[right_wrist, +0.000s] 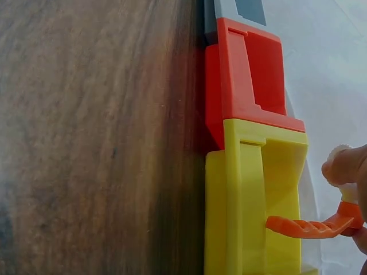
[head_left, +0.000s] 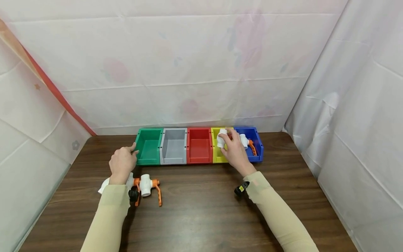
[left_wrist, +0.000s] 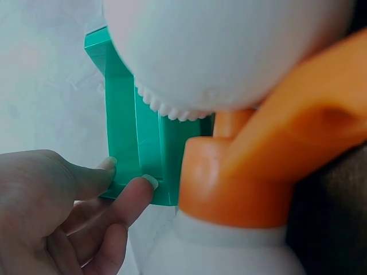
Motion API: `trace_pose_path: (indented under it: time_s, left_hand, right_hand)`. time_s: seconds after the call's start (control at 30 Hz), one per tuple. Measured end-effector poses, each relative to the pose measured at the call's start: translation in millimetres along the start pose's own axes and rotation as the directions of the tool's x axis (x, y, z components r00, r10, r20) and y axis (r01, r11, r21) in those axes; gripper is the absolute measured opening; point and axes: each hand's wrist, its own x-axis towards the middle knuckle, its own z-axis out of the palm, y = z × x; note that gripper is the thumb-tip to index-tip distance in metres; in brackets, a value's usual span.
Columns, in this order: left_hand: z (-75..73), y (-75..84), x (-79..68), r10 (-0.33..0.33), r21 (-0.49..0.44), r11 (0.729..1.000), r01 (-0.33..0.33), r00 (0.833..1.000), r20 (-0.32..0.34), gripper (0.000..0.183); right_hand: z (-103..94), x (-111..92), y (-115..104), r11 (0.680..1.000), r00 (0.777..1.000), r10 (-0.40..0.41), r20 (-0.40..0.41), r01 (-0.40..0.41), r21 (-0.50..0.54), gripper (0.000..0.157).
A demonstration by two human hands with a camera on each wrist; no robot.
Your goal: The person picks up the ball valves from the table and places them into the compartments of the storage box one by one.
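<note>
My left hand (head_left: 122, 161) grips the left edge of the green bin (head_left: 149, 162), thumb and fingertips on its wall in the left wrist view. Over the yellow bin (right_wrist: 245, 200), my right hand (head_left: 234, 149) holds a white ball valve (head_left: 221, 138) between thumb and fingers. The valve's orange lever (right_wrist: 309, 228) shows in the right wrist view. A similar ball valve (head_left: 244, 141) lies in the blue bin (head_left: 259, 158). Below my left hand, another white valve (head_left: 146, 185) with an orange lever rests on the table, beside more valves partly hidden by my wrist.
Between the green and yellow bins stand a grey bin (head_left: 173, 161) and a red bin (head_left: 199, 159), joined in one row. The wooden table (head_left: 201, 217) meets a white curtain (head_left: 189, 70) behind the bins. More curtain hangs at both sides.
</note>
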Motion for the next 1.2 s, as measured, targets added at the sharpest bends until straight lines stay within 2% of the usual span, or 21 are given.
trace_pose_path:
  time_s: [0.17, 0.27, 0.53, 0.9, 1.2]
  left_hand:
    - [0.2, -2.4, 0.1, -0.006, 0.005, 1.0, 0.006, 1.0, 0.009, 0.042]
    - [0.0, -3.6, -0.7, -0.011, 0.003, 1.0, 0.011, 1.0, 0.003, 0.041]
    - [0.3, -2.4, -2.0, -0.011, -0.001, 1.0, 0.011, 1.0, -0.008, 0.041]
    - [1.9, -2.4, -1.5, 0.001, -0.01, 1.0, -0.001, 1.0, -0.031, 0.043]
    - [3.1, -2.1, -3.4, 0.004, -0.031, 0.999, -0.005, 1.0, -0.009, 0.045]
  right_hand:
    - [3.5, 4.3, 1.9, 1.0, 0.998, -0.029, -0.048, 0.029, -0.002, 0.05]
    - [6.8, 5.8, 2.9, 1.0, 0.999, -0.026, -0.047, 0.025, -0.011, 0.05]
    - [13.7, 4.7, 8.1, 1.0, 1.0, -0.008, -0.014, 0.008, -0.022, 0.051]
    - [19.6, 5.6, 13.7, 0.997, 0.996, 0.063, 0.067, -0.059, -0.058, 0.052]
    - [23.8, 9.8, 14.2, 0.987, 0.982, 0.128, 0.139, -0.112, -0.116, 0.053]
